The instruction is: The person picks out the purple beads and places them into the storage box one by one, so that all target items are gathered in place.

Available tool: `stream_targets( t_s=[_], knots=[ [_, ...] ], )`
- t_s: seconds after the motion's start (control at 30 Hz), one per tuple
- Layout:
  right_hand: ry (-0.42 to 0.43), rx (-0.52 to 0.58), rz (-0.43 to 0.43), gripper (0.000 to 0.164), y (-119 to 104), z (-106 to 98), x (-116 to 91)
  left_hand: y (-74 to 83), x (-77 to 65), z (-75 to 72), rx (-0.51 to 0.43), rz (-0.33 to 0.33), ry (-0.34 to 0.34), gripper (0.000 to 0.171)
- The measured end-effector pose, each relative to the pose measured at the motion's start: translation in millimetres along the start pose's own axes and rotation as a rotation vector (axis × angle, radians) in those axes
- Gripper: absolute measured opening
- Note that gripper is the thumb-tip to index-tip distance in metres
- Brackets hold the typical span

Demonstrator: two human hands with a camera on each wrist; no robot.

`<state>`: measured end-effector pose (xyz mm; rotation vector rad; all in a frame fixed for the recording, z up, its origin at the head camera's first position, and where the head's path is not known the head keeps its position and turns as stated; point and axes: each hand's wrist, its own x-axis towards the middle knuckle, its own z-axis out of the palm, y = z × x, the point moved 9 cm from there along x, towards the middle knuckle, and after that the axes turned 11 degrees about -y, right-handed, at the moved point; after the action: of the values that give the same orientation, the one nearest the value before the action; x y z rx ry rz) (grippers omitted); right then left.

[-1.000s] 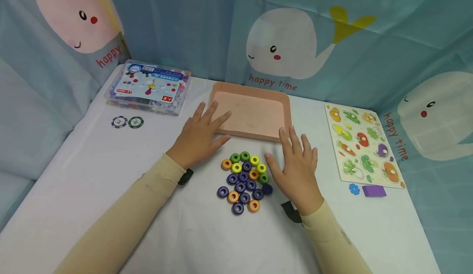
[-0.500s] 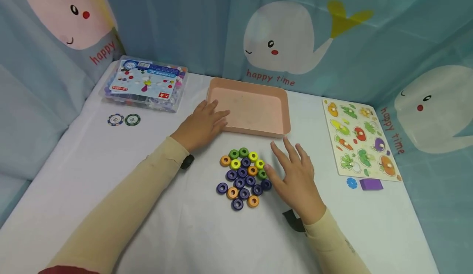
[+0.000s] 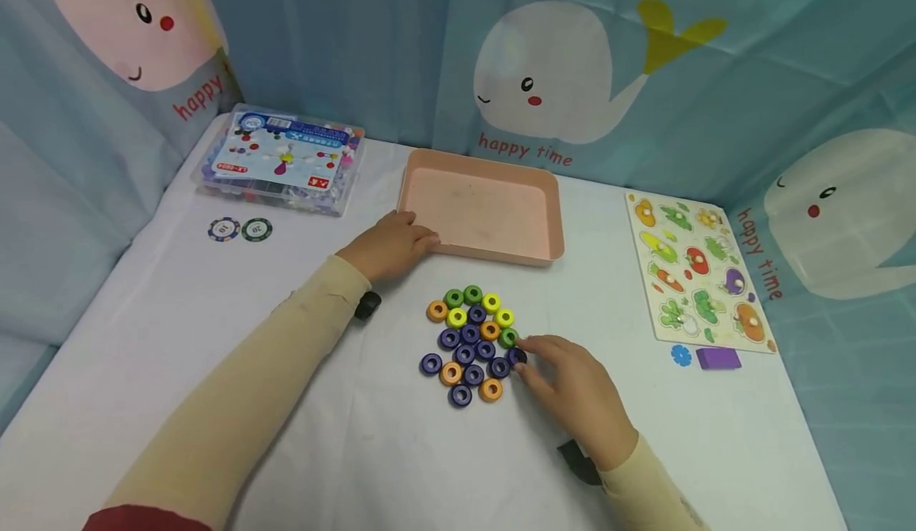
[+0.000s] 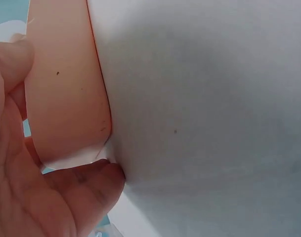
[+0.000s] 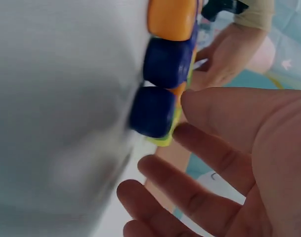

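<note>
My left hand [image 3: 389,246] grips the near left corner of a pink tray [image 3: 494,254]. In the left wrist view its thumb and fingers sit on either side of the tray wall [image 4: 66,94]. Several bead-like rings with centre holes, purple-blue, orange, green and yellow, lie in a loose cluster on the white cloth. My right hand [image 3: 580,392] is at the cluster's right edge, thumb and index fingertips right at a dark blue ring [image 3: 516,356]. The right wrist view shows that ring [image 5: 152,112] just beyond those fingertips, the other fingers spread apart.
At the back left stands a clear plastic case [image 3: 279,161] with a printed label; two poker chips [image 3: 240,230] lie before it. To the right are a vegetable peg puzzle [image 3: 697,269], a blue flower-shaped piece [image 3: 681,355] and a purple block [image 3: 719,358]. A whale-print curtain hangs behind.
My left hand has closed on the tray's corner from spread fingers. My right hand has come down and toward me, its thumb and index drawing together at the dark blue ring.
</note>
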<state>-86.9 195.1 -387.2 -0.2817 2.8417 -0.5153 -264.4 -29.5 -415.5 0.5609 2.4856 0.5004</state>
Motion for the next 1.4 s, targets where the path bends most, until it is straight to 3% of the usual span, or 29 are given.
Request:
stream_targets(
  t_s=[0.17, 0.43, 0.6, 0.7, 0.83, 0.97, 1.07, 1.17, 1.4],
  knots=[
    [0.021, -0.035, -0.032, 0.025, -0.9, 2.6, -0.7, -2.1, 1.3, -0.2, 0.003, -0.017, 0.007, 0.052],
    [0.073, -0.097, -0.172, 0.02, -15.1, 0.4, 4.7, -3.0, 0.3, 2.2, 0.031, -0.026, 0.016, 0.053],
    [0.07, -0.047, -0.182, 0.02, -10.8, -1.4, 8.9, -1.8, -2.3, 2.2, 0.044, -0.022, 0.018, 0.052],
    [0.093, 0.005, -0.155, 0.021, -2.0, -18.1, 18.8, -0.3, -3.7, 1.1, 0.043, -0.022, 0.017, 0.053],
    [0.171, 0.04, -0.103, 0.023, 7.4, -64.0, 56.5, 2.6, -3.1, -0.8, 0.041, -0.012, 0.021, 0.054],
    [0.181, 0.057, -0.076, 0.022, 12.4, -96.9, 125.7, 3.6, -0.7, 0.0, 0.049, -0.009, 0.02, 0.055],
    [0.098, 0.046, -0.036, 0.02, 18.0, -96.1, 176.2, 3.9, 0.6, 2.6, 0.055, -0.015, 0.013, 0.054],
    [0.015, 0.032, 0.013, 0.017, 24.8, -85.7, 208.6, 5.4, 1.5, 4.4, 0.058, -0.01, 0.008, 0.054],
    [-0.07, -0.003, 0.057, 0.022, 35.2, -65.4, 227.4, 5.3, -0.7, 4.1, 0.058, 0.001, 0.012, 0.054]
  ],
)
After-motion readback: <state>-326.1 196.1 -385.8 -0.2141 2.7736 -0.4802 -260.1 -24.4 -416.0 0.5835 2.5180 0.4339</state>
